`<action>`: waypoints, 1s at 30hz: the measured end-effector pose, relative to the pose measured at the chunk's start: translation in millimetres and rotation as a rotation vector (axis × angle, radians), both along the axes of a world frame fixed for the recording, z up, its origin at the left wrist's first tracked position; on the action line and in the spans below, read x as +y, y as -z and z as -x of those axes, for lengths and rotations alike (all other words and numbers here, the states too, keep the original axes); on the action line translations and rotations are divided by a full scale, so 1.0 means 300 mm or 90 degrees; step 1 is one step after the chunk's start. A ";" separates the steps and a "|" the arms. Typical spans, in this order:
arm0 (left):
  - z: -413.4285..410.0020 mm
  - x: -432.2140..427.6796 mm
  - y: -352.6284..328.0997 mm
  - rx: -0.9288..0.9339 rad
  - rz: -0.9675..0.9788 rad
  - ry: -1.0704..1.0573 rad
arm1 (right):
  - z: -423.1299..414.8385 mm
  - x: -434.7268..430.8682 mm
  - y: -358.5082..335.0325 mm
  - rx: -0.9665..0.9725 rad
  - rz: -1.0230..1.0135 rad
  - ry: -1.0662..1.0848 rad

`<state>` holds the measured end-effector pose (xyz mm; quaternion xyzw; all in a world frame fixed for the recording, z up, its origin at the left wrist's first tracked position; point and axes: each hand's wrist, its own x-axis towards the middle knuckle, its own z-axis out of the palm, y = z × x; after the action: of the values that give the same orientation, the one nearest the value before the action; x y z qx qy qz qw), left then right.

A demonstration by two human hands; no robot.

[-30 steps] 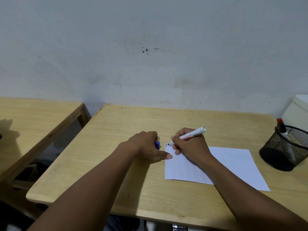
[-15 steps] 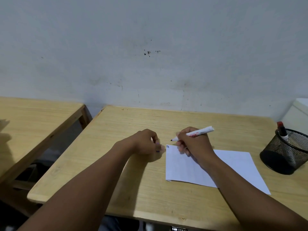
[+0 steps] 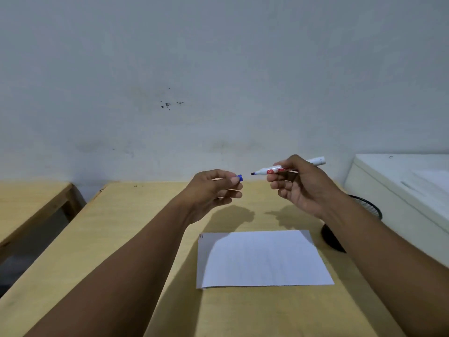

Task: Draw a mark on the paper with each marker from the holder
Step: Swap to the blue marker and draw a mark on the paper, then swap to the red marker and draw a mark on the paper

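Note:
My right hand [image 3: 298,188] holds a white marker [image 3: 274,170] level above the table, its bare dark tip pointing left. My left hand [image 3: 213,190] pinches the blue cap [image 3: 239,177] a short gap away from that tip. Below them a white sheet of paper [image 3: 262,259] lies on the wooden table [image 3: 136,239], with two short dark marks [image 3: 201,235] in its top left corner. The black mesh holder [image 3: 364,205] stands right of the paper, mostly hidden behind my right forearm; its contents are out of sight.
A second wooden table [image 3: 29,200] stands to the left across a gap. A white cabinet or appliance [image 3: 398,190] sits at the right edge. A grey wall runs along the back of the table.
Both hands have lifted off the paper and come up in front of me, the marker tip now facing the cap. A second mark shows in the paper's corner. The camera has tilted.

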<state>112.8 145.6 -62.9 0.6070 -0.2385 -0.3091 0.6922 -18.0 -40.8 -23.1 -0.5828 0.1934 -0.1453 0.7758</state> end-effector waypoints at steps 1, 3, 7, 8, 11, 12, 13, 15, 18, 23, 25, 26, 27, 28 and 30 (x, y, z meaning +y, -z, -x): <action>0.011 -0.032 -0.007 0.007 0.009 0.010 | 0.012 -0.014 -0.003 -0.002 0.001 0.009; 0.034 -0.087 -0.015 0.017 0.023 0.034 | 0.031 -0.038 -0.002 -0.005 0.001 0.020; 0.072 -0.160 -0.030 0.020 0.038 0.073 | 0.060 -0.073 0.001 -0.013 -0.001 0.032; 0.077 -0.172 -0.032 0.017 0.037 0.081 | 0.065 -0.081 0.003 -0.017 0.000 0.033; 0.091 -0.206 -0.036 -0.002 0.035 0.091 | 0.078 -0.095 0.011 -0.031 0.004 0.018; 0.096 -0.217 -0.039 -0.009 0.035 0.090 | 0.083 -0.101 0.012 -0.040 0.003 0.016; 0.100 -0.227 -0.043 -0.015 0.036 0.088 | 0.090 -0.107 0.011 -0.047 0.001 0.014; 0.108 -0.246 -0.055 -0.030 0.035 0.089 | 0.112 -0.127 -0.001 -0.054 -0.001 0.006; 0.130 -0.286 -0.072 -0.054 0.032 0.099 | 0.160 -0.172 -0.029 -0.034 0.010 -0.007; 0.177 -0.372 -0.118 -0.090 0.033 0.108 | 0.276 -0.273 -0.095 0.032 0.055 0.022; 0.168 -0.390 -0.140 -0.112 0.033 0.082 | 0.328 -0.327 -0.113 0.055 0.064 0.058; 0.163 -0.395 -0.150 -0.128 0.026 0.073 | 0.352 -0.355 -0.117 0.079 0.083 0.079; 0.161 -0.399 -0.160 -0.146 0.013 0.070 | 0.373 -0.381 -0.115 0.114 0.122 0.098; 0.164 -0.404 -0.167 -0.165 -0.002 0.074 | 0.389 -0.406 -0.108 0.156 0.180 0.116; 0.187 -0.423 -0.180 -0.214 -0.034 0.094 | 0.406 -0.437 -0.086 0.231 0.310 0.148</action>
<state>56.5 18.6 -8.9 0.6491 -0.3865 -0.2591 0.6018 -139.9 -171.9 2.6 -0.7418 0.3533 -0.1688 0.5445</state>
